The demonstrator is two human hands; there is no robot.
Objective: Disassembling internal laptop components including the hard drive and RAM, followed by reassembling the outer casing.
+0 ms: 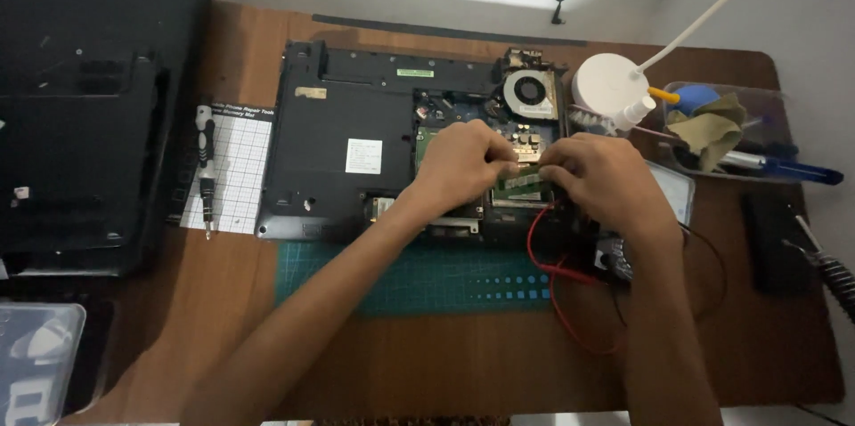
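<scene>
Brown wooden bench (499,364) under dim light carries a green cutting mat (427,279) near its front edge, with bare wood in front of it. On the mat lies an opened black laptop base (347,132). Left hand (459,163) and right hand (601,181) both pinch a green memory module (521,181) in its middle bay. Red wires (557,275) loop toward the right edge.
</scene>
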